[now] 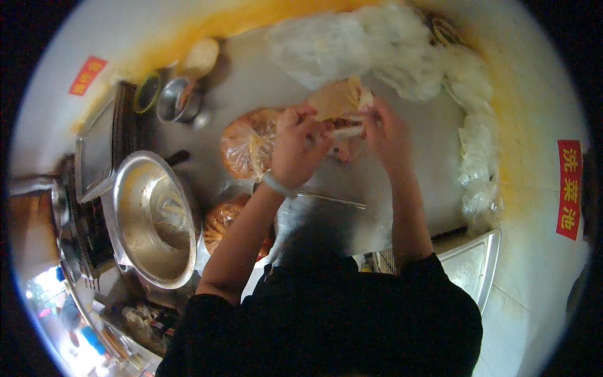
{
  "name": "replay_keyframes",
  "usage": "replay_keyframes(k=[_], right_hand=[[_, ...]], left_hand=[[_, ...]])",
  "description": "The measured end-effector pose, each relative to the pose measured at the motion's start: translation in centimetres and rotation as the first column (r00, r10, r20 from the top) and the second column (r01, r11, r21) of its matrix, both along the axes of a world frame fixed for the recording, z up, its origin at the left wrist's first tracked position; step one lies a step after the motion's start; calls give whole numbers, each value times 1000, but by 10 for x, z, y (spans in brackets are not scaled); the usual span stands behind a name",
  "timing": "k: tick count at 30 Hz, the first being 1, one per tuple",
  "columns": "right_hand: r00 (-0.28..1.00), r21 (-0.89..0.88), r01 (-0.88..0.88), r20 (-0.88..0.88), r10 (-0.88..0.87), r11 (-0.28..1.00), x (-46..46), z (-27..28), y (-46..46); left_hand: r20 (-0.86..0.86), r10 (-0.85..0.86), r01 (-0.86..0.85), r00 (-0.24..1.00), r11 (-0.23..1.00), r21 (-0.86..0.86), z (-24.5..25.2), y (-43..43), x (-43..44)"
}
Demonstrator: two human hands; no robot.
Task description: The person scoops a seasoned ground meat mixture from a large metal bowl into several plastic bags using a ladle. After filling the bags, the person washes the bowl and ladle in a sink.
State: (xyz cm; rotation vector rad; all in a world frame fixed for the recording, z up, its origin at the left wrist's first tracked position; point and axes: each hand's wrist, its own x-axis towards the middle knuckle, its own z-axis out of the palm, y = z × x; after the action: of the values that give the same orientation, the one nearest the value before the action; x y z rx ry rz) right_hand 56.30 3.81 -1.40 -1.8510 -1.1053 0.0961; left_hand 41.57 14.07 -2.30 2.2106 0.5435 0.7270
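My left hand (301,146), with a pale band at the wrist, and my right hand (384,129) face each other over the steel worktop (424,179). Between them is a clear plastic bag (348,146) with reddish-brown food inside, its edge pinched in the fingers of both hands. Motion blur hides the exact finger contact. A filled bag with tan contents (332,99) lies just beyond my hands. Against the left hand's outer side sits a knotted clear bag of reddish-brown food (245,139). Another such bag (224,219) is partly covered by my left forearm.
A large, stained steel basin (155,219) stands at the left, near stacked trays (96,146) and a small metal bowl (176,101). Crumpled clear plastic bags (325,45) line the back and right. A thin metal rod (330,199) lies near my body. A metal tray (471,268) is at lower right.
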Motion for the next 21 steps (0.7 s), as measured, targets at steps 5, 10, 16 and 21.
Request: replay_keyframes(k=[5, 10, 16, 21], right_hand=[[977, 26, 96, -192, -89, 995, -9, 58, -43], [998, 84, 10, -57, -5, 996, -14, 82, -74], [900, -67, -373, 218, 378, 926, -21, 62, -74], [966, 1, -237, 111, 235, 971, -18, 1, -48]], left_hand=[[324, 51, 190, 945, 718, -669, 42, -20, -23], [567, -44, 511, 823, 494, -704, 45, -13, -35], [222, -449, 490, 866, 672, -555, 29, -42, -4], [-146, -361, 324, 921, 918, -228, -28, -62, 6]])
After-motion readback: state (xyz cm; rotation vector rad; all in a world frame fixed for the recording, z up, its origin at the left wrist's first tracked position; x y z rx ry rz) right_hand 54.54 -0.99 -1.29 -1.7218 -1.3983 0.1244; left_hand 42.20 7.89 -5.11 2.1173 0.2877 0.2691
